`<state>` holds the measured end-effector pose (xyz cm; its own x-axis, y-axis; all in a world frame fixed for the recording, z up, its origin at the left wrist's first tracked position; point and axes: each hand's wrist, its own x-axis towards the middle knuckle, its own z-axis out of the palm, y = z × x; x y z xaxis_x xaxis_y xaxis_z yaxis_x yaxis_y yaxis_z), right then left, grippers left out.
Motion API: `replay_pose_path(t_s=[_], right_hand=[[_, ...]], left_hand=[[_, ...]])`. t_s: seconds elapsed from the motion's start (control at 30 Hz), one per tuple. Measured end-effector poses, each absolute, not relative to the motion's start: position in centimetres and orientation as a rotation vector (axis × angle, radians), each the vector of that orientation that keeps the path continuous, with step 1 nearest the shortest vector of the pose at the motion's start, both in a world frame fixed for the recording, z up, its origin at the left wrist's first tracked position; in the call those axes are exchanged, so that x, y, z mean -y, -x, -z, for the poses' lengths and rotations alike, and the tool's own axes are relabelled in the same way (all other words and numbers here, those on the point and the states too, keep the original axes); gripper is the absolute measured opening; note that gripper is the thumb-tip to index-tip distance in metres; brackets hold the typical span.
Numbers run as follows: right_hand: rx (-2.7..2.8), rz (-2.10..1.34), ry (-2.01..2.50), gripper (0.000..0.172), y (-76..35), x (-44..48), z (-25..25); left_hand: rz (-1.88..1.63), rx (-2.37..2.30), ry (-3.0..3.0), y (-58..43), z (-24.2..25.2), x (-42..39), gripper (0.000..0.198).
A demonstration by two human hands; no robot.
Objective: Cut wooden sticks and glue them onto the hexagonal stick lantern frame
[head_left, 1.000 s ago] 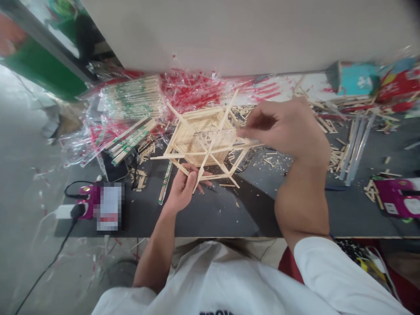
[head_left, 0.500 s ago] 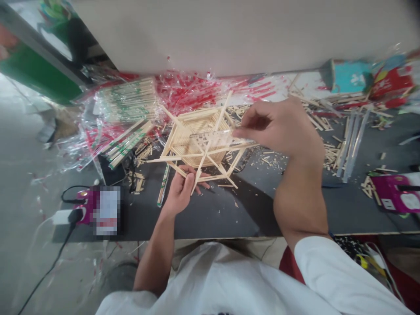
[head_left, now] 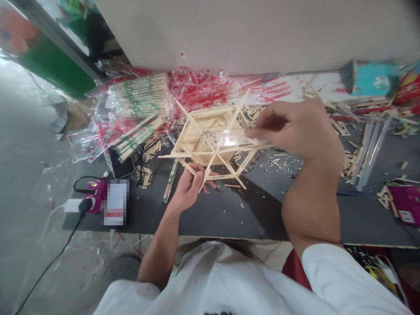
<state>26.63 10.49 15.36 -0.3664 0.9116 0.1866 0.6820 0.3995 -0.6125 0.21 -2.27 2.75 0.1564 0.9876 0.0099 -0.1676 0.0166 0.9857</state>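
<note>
A hexagonal frame of wooden chopsticks (head_left: 200,138) stands on the dark table (head_left: 229,210), its sticks crossing and jutting out at the corners. My left hand (head_left: 190,188) grips the frame's near edge, fingers wrapped round a jutting stick. My right hand (head_left: 295,129) hovers over the frame's right side, fingers pinched on a clear plastic ruler (head_left: 226,139) that lies across the top of the frame.
Wrapped chopstick bundles (head_left: 141,94) and red-printed plastic wrappers (head_left: 200,87) lie at the back left. Stick offcuts (head_left: 278,159) litter the right. Clear rods (head_left: 367,151), a teal box (head_left: 370,78), and a magenta box (head_left: 407,203) sit right. A magenta device with cable (head_left: 95,199) rests at the left edge.
The view has shifted slightly. Both hands keep the same hold on the frame and ruler; nothing else visibly moved.
</note>
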Motion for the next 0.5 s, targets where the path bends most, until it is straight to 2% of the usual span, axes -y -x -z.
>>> replay_pose_path(t_s=[0.33,0.5], right_hand=[[2.156,-0.62,1.35,0.049,-26.6,-10.5,-15.4],[2.152,-0.585,1.313,0.038,-27.7,-9.5,-16.3]], left_hand=[[-1.159,-0.959,-1.191,-0.1,-2.6,2.2,0.039],[-1.167,-0.953,-1.157,0.0,-2.3,2.1,0.041]])
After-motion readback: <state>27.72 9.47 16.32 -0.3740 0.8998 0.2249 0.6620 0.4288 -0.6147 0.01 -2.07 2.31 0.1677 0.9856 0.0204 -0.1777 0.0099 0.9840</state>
